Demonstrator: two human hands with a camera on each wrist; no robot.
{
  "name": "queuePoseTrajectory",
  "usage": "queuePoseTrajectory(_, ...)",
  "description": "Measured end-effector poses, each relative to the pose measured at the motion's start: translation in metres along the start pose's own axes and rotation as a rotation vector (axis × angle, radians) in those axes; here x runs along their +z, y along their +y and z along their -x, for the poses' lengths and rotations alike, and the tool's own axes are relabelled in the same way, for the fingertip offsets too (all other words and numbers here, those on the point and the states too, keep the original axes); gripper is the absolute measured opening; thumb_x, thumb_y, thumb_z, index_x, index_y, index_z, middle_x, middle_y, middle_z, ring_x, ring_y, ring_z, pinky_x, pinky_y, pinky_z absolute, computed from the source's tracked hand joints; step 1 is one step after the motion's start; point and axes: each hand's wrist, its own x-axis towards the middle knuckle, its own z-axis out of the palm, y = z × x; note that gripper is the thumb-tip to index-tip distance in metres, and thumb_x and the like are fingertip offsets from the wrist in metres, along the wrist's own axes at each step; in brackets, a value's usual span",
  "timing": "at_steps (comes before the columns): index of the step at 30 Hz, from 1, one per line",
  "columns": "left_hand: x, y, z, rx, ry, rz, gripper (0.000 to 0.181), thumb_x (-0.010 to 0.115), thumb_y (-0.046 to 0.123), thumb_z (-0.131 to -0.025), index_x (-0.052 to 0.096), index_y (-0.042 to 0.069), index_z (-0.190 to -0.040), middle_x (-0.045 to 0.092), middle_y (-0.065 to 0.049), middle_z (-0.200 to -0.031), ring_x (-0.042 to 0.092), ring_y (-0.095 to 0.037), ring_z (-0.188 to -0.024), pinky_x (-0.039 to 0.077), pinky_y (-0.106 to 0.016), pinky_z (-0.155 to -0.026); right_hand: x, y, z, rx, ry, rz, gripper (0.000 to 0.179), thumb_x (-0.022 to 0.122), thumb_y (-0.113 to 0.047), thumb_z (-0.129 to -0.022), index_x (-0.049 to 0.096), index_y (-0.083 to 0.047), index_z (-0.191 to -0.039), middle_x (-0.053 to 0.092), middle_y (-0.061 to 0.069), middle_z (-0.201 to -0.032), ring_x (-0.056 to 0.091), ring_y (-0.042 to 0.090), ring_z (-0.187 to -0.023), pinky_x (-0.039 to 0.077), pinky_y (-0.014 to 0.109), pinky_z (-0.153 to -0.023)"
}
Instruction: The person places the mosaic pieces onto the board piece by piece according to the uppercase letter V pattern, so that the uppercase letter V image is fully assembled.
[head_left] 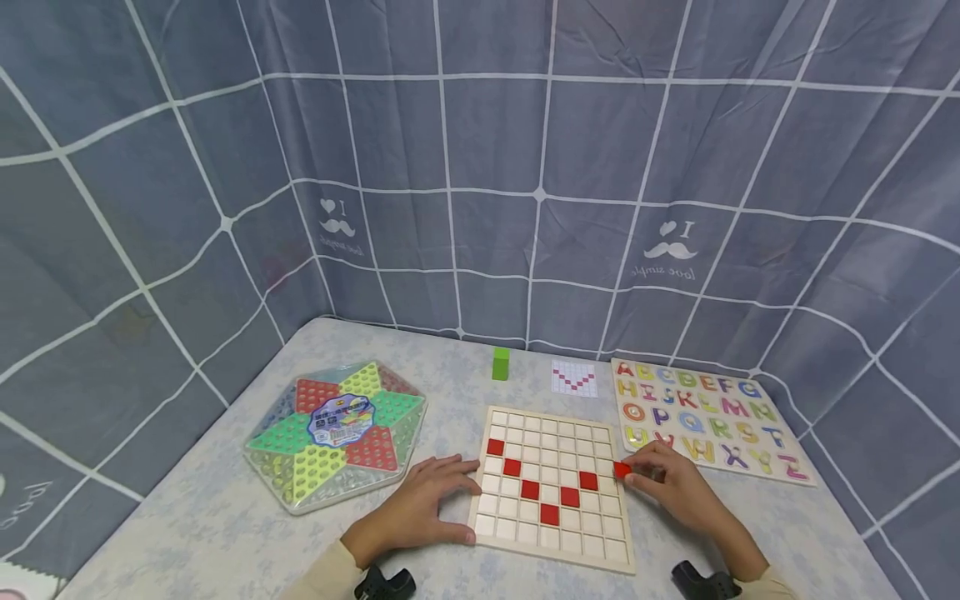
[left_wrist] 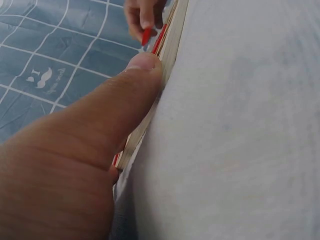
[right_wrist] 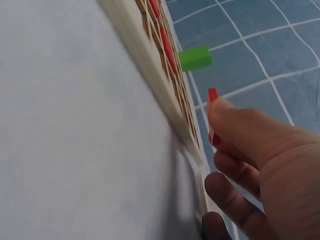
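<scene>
A square wooden grid board [head_left: 555, 557] lies on the table with pale cells. Several red tiles [head_left: 550, 515] sit in it, forming a V with a shorter right arm. My left hand [head_left: 420, 510] rests at the board's left edge, fingers spread, with the thumb [left_wrist: 142, 62] touching the rim near the lower left corner. Between thumb and forefinger, my right hand [head_left: 681, 493] pinches a red square tile [head_left: 622, 470], held over the board's right edge. The right wrist view shows this tile on edge, its lower part partly covered by the thumb.
Behind the board are an upright green block [head_left: 500, 364] and a small card [head_left: 574, 379] printed with a red V on a grid. An alphabet puzzle board [head_left: 705, 417] lies at the right. A hexagonal star-patterned game box [head_left: 401, 408] lies left. A blue-grey curtain [head_left: 487, 225] hangs behind.
</scene>
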Motion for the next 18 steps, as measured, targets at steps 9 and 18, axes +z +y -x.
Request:
queuePoseTrajectory(9,0.002,0.001,-0.002,-0.004,-0.011,0.001,0.051,0.077,0.06,-0.081,0.066,0.031,-0.121,0.047,0.002,-0.154,0.034,-0.031,-0.145,0.02,-0.066,-0.112,0.018,0.0,-0.018,-0.03,0.001,0.016,0.016,0.08,-0.01,-0.087,0.078,-0.011,-0.102,0.063,-0.004,-0.096,0.054,0.008,-0.077,0.048,0.026,-0.064)
queuePoseTrajectory(18,-0.001,0.003,0.0,-0.017,-0.011,-0.004,0.051,0.078,0.059,-0.081,0.066,0.029,-0.121,0.048,0.0,-0.153,0.035,-0.032,-0.145,0.019,-0.066,-0.113,0.025,0.002,-0.017,-0.031,0.063,0.019,0.016,0.084,-0.008,-0.083,0.079,-0.011,-0.098,0.065,-0.005,-0.095,0.053,0.008,-0.075,0.046,0.025,-0.063)
